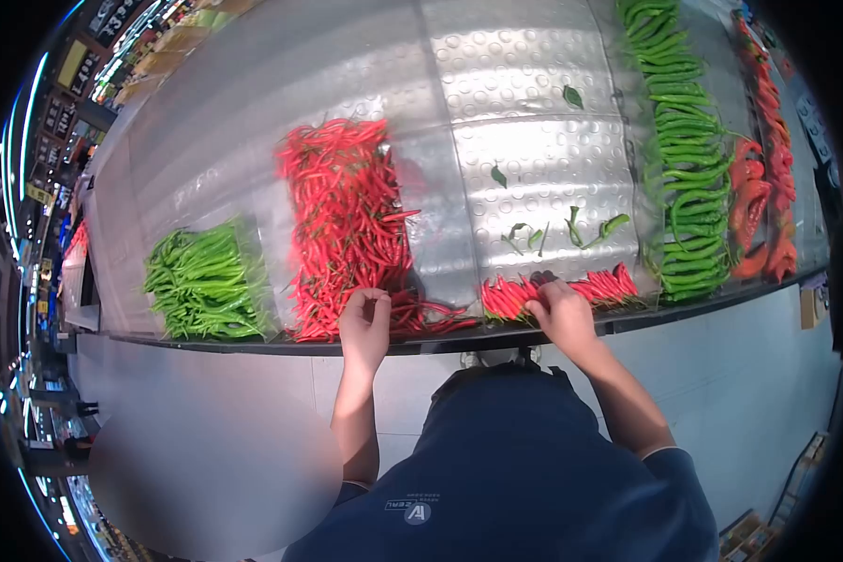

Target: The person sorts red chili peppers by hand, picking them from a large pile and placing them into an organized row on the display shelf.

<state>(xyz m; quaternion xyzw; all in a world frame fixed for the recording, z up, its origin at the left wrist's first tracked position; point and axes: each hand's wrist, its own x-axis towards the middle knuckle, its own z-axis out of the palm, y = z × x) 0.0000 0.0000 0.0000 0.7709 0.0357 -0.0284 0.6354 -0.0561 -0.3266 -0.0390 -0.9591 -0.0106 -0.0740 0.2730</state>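
A tall, loose pile of thin red chili peppers (347,215) lies on the metal display counter, left of centre. At its lower right edge my left hand (365,325) is closed, thumb against curled fingers; what it holds, if anything, is hidden. To the right, a short row of red chili peppers (609,287) lies side by side along the front edge, tips pointing away from me. My right hand (564,317) is over the middle of this row, with thumb and fingers closed around some of the peppers.
Green chili peppers (206,281) are heaped at the left. A long column of green peppers (693,187) runs along the right, beside larger red peppers (751,211). Loose leaves and green bits (574,225) lie on the dimpled metal surface (534,140). The counter's dark front edge (421,347) faces me.
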